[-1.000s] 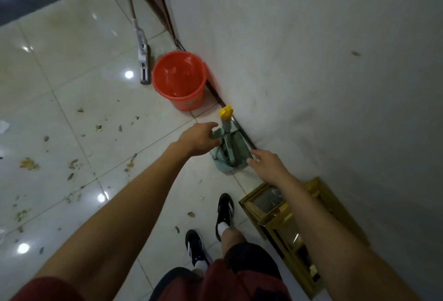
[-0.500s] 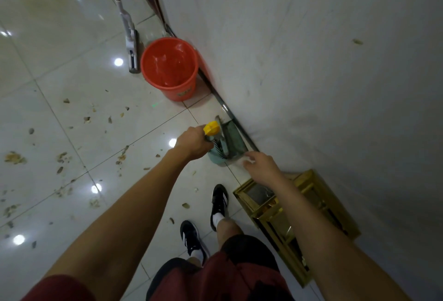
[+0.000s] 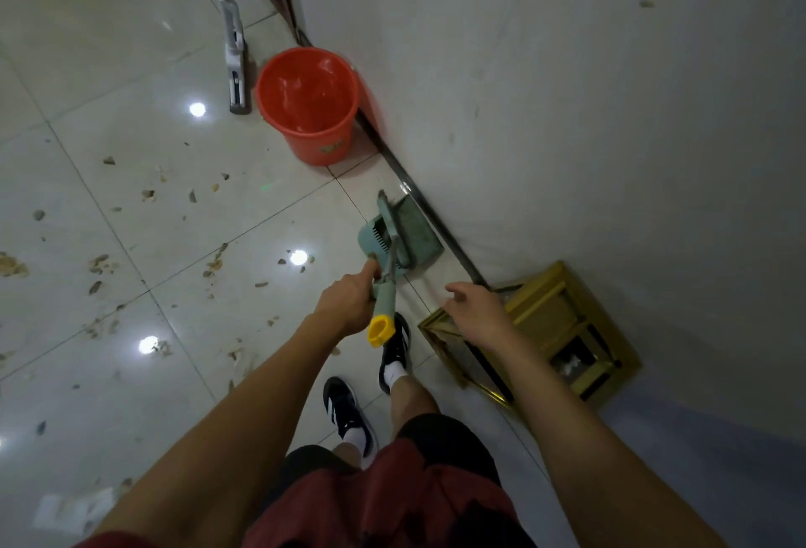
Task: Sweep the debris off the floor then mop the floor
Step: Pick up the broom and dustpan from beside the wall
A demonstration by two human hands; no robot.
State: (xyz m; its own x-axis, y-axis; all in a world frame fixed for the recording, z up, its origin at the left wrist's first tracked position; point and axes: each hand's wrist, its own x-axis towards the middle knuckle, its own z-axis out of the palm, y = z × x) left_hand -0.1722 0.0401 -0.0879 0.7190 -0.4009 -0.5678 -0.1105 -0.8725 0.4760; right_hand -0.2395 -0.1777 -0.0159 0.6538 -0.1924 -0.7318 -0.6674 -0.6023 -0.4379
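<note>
My left hand point(image 3: 349, 299) grips the green handle with the yellow end cap point(image 3: 382, 330) that belongs to the broom-and-dustpan set. The green dustpan point(image 3: 410, 229) stands on the floor against the wall, its handle tilted back toward me. My right hand point(image 3: 477, 307) hovers just right of the handle, fingers relaxed, holding nothing. Brown debris point(image 3: 152, 194) is scattered over the glossy white tiles to the left. A flat mop point(image 3: 235, 63) leans near the wall at the top, beside a red bucket point(image 3: 309, 102).
A gold-framed stand point(image 3: 554, 329) lies on the floor by the wall, right of my hands. My feet in black shoes point(image 3: 349, 412) stand just below the dustpan. A white paper scrap point(image 3: 74, 508) lies at the lower left. The wall fills the right side.
The handle has tipped away from the wall toward me, its yellow cap dropping below my left hand. My right hand has come off the dustpan and drawn back. The view has shifted downward.
</note>
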